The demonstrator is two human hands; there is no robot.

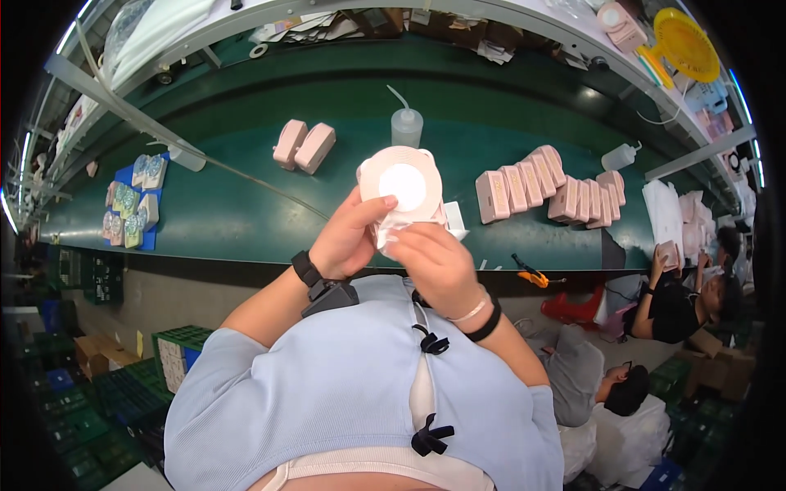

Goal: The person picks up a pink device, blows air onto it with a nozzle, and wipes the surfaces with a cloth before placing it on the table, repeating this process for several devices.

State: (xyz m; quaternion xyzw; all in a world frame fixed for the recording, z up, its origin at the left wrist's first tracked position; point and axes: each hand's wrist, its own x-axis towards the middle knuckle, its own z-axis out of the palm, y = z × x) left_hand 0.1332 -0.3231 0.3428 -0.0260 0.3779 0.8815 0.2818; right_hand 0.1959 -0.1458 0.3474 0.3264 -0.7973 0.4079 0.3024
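I hold a round pink device with a white disc in its middle [403, 182] up in front of me, above the green conveyor belt [246, 213]. My left hand [348, 237] grips its left edge, thumb against the face. A crumpled white cloth [391, 227] is pressed to the device's lower edge by my right hand [432, 262]. Both wrists wear black bands.
Two pink cases [303, 146] lie on the belt, and a row of several more [548, 190] lies to the right. A clear squeeze bottle [406, 124] stands behind the device. Blue trays with small packets [131, 200] lie at far left. People sit at lower right [679, 303].
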